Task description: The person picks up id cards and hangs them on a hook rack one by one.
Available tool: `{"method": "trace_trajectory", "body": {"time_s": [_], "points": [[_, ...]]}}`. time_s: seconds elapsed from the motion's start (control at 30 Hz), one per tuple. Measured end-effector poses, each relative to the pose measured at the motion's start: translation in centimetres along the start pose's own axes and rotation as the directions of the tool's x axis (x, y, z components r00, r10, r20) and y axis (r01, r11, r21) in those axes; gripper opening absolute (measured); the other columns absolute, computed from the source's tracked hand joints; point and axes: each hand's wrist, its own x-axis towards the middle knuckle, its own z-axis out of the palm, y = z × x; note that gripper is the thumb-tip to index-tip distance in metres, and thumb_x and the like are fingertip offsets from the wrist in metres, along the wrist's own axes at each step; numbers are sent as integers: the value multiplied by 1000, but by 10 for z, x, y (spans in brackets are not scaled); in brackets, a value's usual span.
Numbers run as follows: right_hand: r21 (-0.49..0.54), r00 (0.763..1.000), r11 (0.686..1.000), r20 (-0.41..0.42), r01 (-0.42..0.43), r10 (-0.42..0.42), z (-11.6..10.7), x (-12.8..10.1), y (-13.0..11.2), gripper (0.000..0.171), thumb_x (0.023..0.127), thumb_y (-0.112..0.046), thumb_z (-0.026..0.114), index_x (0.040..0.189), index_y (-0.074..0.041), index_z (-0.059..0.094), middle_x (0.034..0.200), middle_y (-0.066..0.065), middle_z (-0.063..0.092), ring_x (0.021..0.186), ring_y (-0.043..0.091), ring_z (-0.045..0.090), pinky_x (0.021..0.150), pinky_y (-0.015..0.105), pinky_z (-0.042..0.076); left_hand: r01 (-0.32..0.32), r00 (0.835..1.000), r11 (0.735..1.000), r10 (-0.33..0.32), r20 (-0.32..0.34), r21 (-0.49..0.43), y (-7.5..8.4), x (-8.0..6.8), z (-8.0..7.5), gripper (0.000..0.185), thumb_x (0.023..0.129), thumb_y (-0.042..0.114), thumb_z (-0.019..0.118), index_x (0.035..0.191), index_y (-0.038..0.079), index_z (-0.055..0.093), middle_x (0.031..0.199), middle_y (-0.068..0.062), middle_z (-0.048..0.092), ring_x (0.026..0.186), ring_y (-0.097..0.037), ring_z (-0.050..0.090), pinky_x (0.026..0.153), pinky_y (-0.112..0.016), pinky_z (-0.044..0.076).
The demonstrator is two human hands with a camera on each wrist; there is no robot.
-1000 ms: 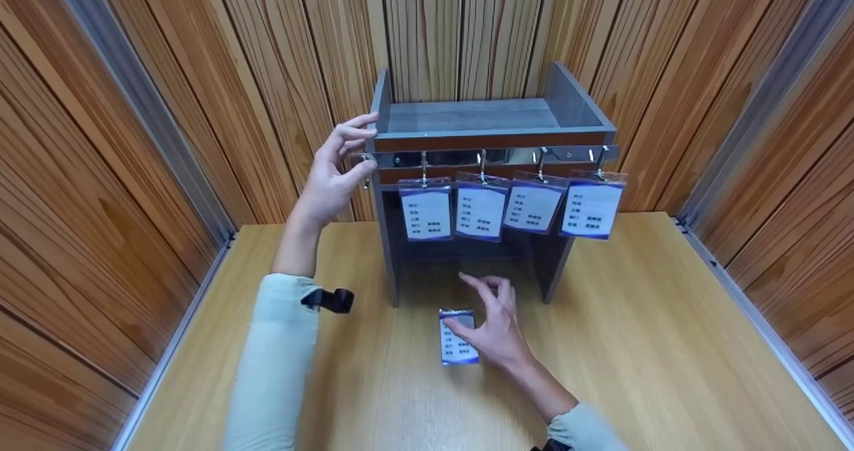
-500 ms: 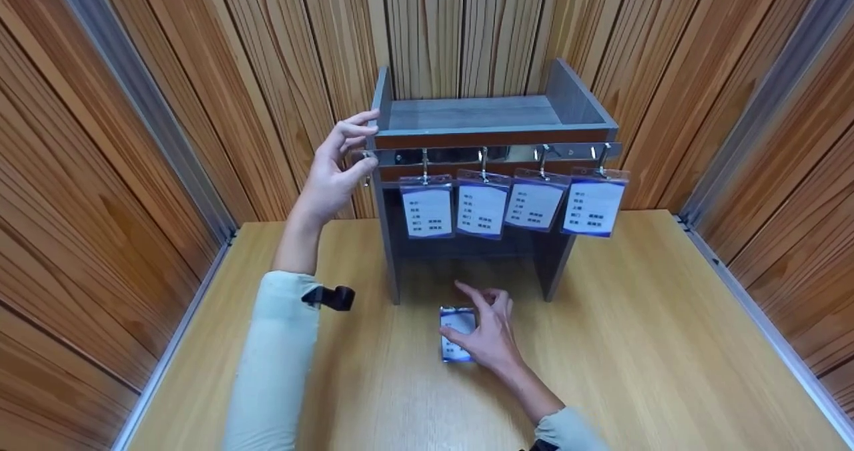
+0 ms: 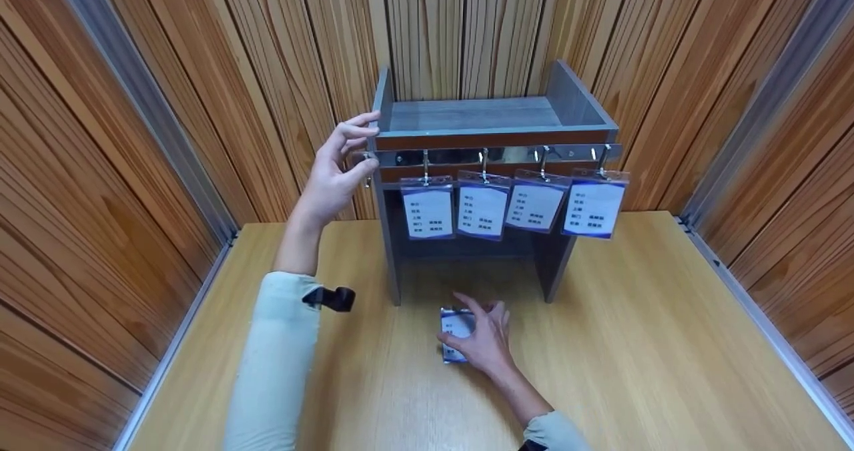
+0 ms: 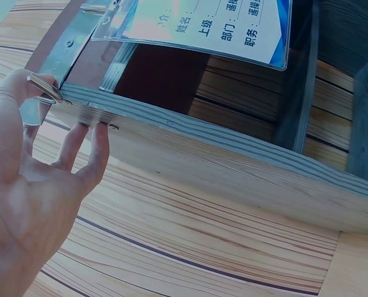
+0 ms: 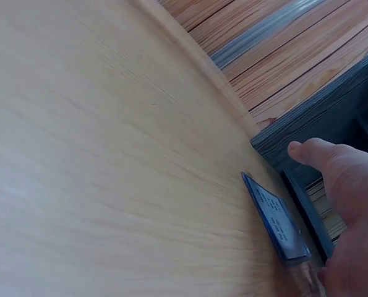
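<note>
In the head view, a plastic-sleeved ID badge (image 3: 458,334) lies flat on the table, partly covered by my right hand (image 3: 488,341). The thumb is over the card and the index finger is beyond its top edge, with a gap between them. The right wrist view shows the badge (image 5: 278,219) beside that hand (image 5: 354,195). My left hand (image 3: 333,171) touches the left side of a grey shelf rack (image 3: 494,131). In the left wrist view, its fingertips (image 4: 97,133) meet the outer side panel, and its thumb is by a metal hook (image 4: 44,88).
Several badges (image 3: 482,204) hang from hooks on the metal rail (image 3: 497,155) across the rack's front. The rack stands on a wooden table (image 3: 634,344), and wood-panelled walls (image 3: 267,91) enclose three sides.
My right hand has moved slightly down and left over the badge on the table, its thumb and index finger drawing closer together. My left hand has stayed at the rack's side.
</note>
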Motion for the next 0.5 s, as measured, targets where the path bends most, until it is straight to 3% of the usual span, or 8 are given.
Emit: {"method": "trace_trajectory", "body": {"time_s": [0.3,0.5], "points": [[-20,998,998,-22,-67,66,6,2,4,83,73,-32,104,149,-21,72,132,29,53,123,40,41,96,47,38,-13,1000,1000,13,-1,-26,-1,1,0,39,106,-6,61,144,-7,55,175,-12,51,162,-34,48,139,-63,29],[-47,995,994,-23,-97,96,6,1,2,86,74,-34,104,151,-16,70,131,30,52,123,42,40,96,50,38,-16,1000,1000,16,-5,-5,-2,1,0,35,107,-2,60,141,5,62,175,-9,52,162,-32,48,138,-64,29]]}}
